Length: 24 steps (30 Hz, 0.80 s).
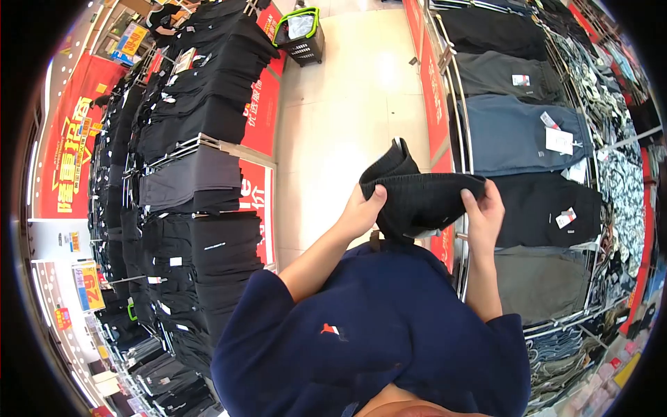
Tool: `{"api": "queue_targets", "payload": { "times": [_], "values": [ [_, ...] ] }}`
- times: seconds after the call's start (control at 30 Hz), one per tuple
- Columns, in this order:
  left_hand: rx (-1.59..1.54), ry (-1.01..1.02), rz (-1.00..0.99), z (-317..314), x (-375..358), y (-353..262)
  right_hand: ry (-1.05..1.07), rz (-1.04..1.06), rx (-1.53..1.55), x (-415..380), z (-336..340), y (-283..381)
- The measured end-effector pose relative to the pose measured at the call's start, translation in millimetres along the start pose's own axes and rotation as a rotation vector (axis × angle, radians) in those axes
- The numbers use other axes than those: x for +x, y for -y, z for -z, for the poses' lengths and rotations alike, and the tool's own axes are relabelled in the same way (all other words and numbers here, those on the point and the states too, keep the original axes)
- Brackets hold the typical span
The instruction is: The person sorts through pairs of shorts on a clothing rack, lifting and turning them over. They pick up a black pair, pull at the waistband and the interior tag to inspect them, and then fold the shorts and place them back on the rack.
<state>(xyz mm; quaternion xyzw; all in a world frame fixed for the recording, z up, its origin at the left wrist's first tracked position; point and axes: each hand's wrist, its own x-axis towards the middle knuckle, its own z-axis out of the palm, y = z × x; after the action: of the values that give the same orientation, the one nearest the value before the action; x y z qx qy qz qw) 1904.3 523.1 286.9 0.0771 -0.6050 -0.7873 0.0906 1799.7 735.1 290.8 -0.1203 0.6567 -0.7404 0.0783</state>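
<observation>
Left hand (361, 214) and right hand (483, 214) grip black garment (420, 198)

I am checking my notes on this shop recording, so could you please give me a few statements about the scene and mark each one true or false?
1. Both hands grip a folded black ribbed-fabric garment. True: the left hand and the right hand each hold one end.
2. The garment lies flat on the floor. False: it is held up in the air above the pale tiled floor.
3. A black plastic shopping basket with green handles stands on the floor further down the aisle. True.
4. The person wears a bright yellow top. False: the short-sleeved top is navy blue.
5. The rack of folded trousers on the right holds white-tagged items. True.
</observation>
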Motion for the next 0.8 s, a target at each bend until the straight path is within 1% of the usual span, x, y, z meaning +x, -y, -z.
{"api": "queue_targets", "payload": {
  "times": [0.07, 0.1, 0.13, 0.2, 0.23, 0.27, 0.3, 0.33, 0.4, 0.43, 0.47, 0.5, 0.53, 0.6, 0.67, 0.7, 0.8],
  "values": [
    [-0.126, -0.080, -0.002, 6, 16, 1, -0.040, 0.015, 0.028, -8, -14, 23],
    [-0.173, -0.164, -0.031, 9, 25, 7, 0.049, 0.150, -0.106, -14, -22, 29],
    [-0.247, -0.171, 0.002, 15, 32, 3, 0.133, 0.281, -0.245, -18, -31, 36],
    [-0.408, -0.169, 0.090, 22, 47, -5, 0.609, 0.553, -0.455, -18, -56, 59],
    [-0.356, -0.158, 0.123, 32, 56, -5, 0.760, 0.605, -0.437, -19, -70, 60],
    [-0.526, -0.004, 0.097, 46, 72, 15, 0.912, 0.652, -0.418, -17, -81, 59],
    [0.184, 0.021, -0.161, 35, 77, -5, 0.809, 0.656, -0.457, -13, -86, 55],
    [0.085, 0.095, -0.135, 41, 81, 0, 0.709, 0.660, -0.495, -8, -89, 52],
    [-0.111, 0.235, -0.061, 53, 90, 10, 0.502, 0.539, -0.424, 10, -88, 51],
    [-0.594, 0.329, 0.028, 65, 95, 19, 0.356, 0.479, -0.411, 19, -87, 46],
    [-0.787, 0.373, 0.083, 72, 100, 25, 0.228, 0.423, -0.424, 27, -88, 41],
    [-0.864, 0.388, 0.128, 74, 103, 29, 0.185, 0.361, -0.458, 36, -84, 31],
    [-0.908, 0.389, 0.160, 75, 105, 32, 0.170, 0.259, -0.379, 45, -88, 22],
    [-0.930, 0.388, 0.224, 78, 107, 39, 0.197, 0.075, -0.305, 58, -94, 12],
    [-0.938, 0.395, 0.278, 83, 110, 43, 0.337, -0.109, -0.086, 70, -98, 0],
    [-0.931, 0.403, 0.298, 85, 113, 45, 0.421, -0.111, -0.061, 76, -100, -12],
    [-0.893, 0.421, 0.364, 95, 125, 51, 0.529, -0.355, 0.034, 85, -119, -28]
  ]
}}
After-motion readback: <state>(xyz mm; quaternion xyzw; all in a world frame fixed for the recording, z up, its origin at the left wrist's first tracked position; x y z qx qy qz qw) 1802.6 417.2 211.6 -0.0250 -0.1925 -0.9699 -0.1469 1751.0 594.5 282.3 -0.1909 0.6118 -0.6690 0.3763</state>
